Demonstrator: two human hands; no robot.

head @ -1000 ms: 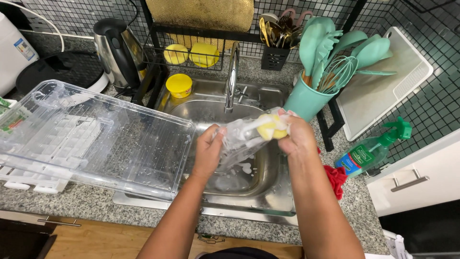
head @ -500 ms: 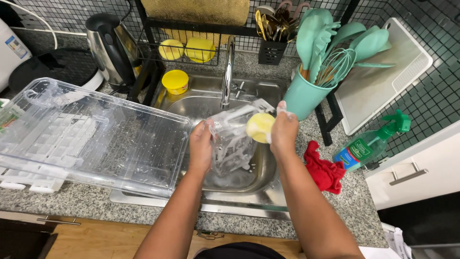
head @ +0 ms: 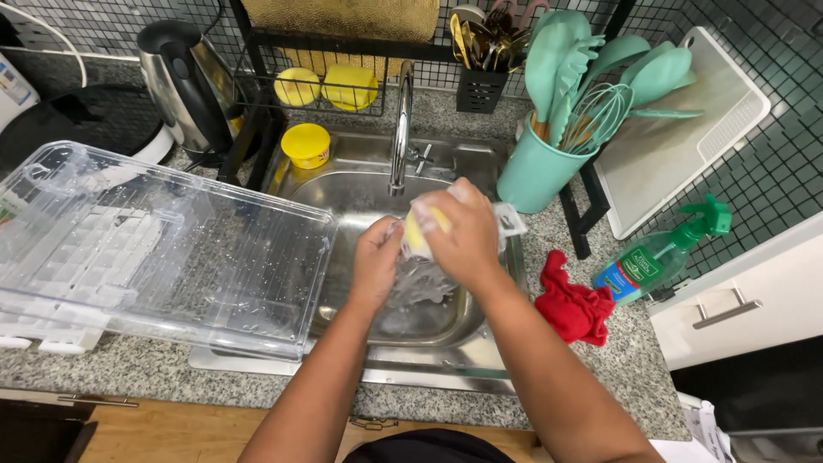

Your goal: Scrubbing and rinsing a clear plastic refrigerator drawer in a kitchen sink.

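Over the steel sink [head: 360, 193], my left hand [head: 375, 261] grips a small clear plastic container [head: 420, 279] by its left side. My right hand [head: 463, 231] presses a yellow sponge [head: 417, 236] against the top of that container. The sponge is mostly hidden under my fingers. A white corner of the container [head: 510, 219] sticks out to the right of my right hand. The faucet [head: 400, 129] stands just behind both hands.
A large clear plastic bin [head: 163, 249] rests on the granite counter left of the sink, overlapping its edge. A kettle [head: 184, 86], a yellow tub [head: 306, 146], a teal utensil holder [head: 536, 167], a red cloth [head: 573, 307] and a green spray bottle [head: 660, 253] surround the sink.
Both hands have shifted with the clear container. My right hand with the sponge has moved over the top of the container, covering most of the sponge.
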